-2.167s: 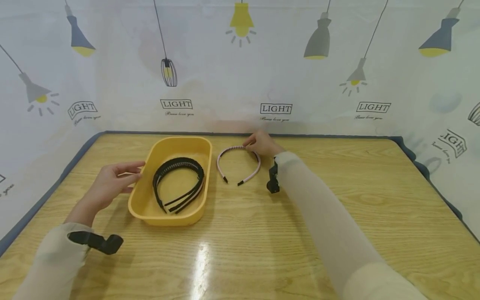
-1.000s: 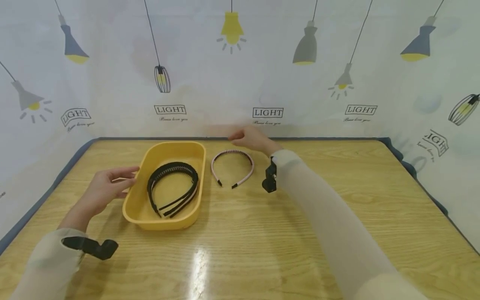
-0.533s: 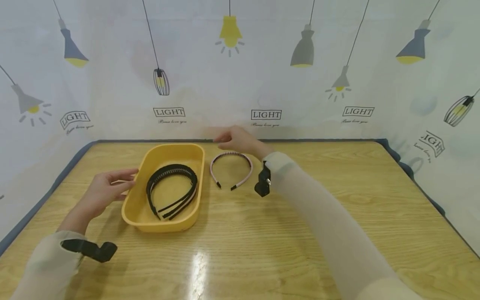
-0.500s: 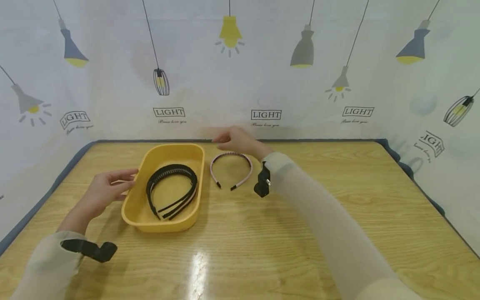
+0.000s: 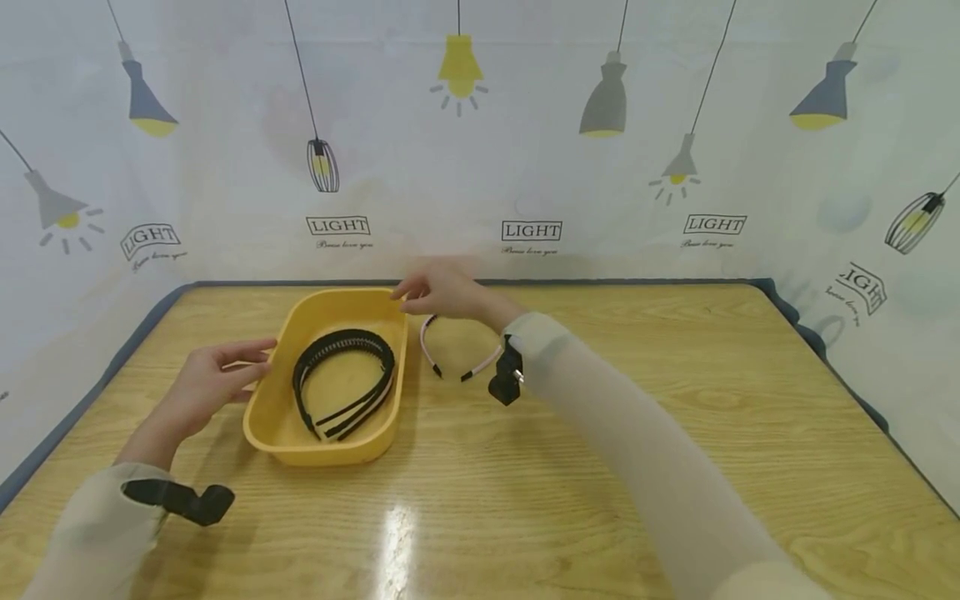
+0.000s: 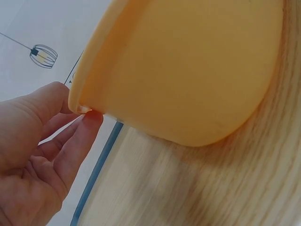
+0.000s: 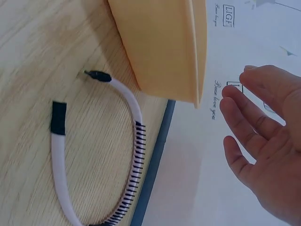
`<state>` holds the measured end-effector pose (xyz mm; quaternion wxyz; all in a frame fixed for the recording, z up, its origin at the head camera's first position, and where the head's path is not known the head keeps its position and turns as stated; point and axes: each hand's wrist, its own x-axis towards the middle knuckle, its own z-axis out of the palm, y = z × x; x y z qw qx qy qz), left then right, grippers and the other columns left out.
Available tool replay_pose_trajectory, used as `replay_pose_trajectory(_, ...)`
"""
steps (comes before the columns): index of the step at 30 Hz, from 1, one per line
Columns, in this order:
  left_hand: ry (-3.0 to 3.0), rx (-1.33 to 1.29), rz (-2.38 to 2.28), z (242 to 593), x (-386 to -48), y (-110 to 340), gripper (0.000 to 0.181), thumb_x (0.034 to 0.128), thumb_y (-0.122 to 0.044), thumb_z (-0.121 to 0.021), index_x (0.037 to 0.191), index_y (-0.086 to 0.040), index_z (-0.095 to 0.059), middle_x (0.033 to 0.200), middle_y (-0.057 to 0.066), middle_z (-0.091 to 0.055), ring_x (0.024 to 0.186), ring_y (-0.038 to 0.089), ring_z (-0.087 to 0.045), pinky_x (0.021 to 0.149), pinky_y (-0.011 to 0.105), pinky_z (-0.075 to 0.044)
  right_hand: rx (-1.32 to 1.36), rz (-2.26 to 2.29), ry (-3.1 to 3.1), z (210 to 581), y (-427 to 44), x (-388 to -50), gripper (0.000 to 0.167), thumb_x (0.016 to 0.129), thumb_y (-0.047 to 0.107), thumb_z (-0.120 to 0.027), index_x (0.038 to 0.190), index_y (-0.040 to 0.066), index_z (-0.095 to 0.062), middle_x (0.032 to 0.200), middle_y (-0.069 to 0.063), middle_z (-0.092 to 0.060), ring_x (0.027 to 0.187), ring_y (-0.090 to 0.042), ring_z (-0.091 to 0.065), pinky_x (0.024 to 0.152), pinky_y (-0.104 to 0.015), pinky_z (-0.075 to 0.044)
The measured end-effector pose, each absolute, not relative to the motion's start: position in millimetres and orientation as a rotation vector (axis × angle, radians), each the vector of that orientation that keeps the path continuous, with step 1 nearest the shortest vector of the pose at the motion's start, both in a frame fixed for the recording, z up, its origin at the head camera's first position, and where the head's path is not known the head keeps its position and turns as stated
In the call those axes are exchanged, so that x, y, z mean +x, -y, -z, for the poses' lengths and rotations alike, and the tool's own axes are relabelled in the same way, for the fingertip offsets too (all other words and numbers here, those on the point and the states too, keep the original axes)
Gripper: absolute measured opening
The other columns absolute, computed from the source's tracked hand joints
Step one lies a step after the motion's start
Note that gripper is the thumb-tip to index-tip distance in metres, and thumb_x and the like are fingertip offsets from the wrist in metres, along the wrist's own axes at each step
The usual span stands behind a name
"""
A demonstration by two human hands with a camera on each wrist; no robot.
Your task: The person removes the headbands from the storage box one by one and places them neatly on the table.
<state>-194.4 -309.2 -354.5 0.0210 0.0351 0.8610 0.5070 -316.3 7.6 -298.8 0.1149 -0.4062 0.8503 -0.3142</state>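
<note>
From my distant seat I find the deep yellow plastic tub [image 5: 330,456] toward the far left corner of the pale wooden table [image 5: 525,500], thin black headbands [image 5: 347,335] looped inside. A lilac headband with dark ribbing [image 7: 59,160] lies just right of the tub, near the table's far edge, black tips facing the near edge. The left hand [image 5: 202,385] touches the tub's left rim, fingers fairly straight and a little apart; how firmly they press I cannot tell. The right hand [image 5: 448,293] hangs near the tub's far right corner — fingers loose, pinching nothing. I judge the tub light, stiff, perhaps slippery — best taken by its rim; the headband springy, best pinched mid-arch.
</note>
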Motion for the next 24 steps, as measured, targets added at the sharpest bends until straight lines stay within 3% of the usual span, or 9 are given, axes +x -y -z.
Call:
replay_pose_trajectory(10, -2.677, 0.112, -1.528, 353.4, -194.2, 308.5, 0.054, 0.0922, -0.021, -0.057, 0.134, 0.008, -0.04, 0.113, 0.021, -0.049, 0.086, -0.009, -0.053, 0.069, 0.03, -0.055, -1.305, 0.936, -2.407, 304.5, 9.9, -311.8, 0.025, 0.089, 0.01, -0.06, 0.112, 0.003, -0.065, 0.107, -0.011, -0.064, 0.091, -0.016, -0.06, 0.077, -0.019, -0.049)
replay_pose_trajectory(24, -2.678, 0.099, -1.524, 353.0, -194.0, 307.5, 0.053, 0.0925, -0.02, -0.056, 0.134, 0.008, -0.039, 0.115, 0.024, -0.047, 0.086, -0.009, -0.052, 0.07, 0.03, -0.055, -1.264, 0.866, -2.403, 312.0, 28.1, -309.9, 0.027, 0.09, 0.013, -0.059, 0.115, 0.002, -0.063, 0.113, -0.008, -0.062, 0.098, -0.015, -0.058, 0.081, -0.018, -0.047)
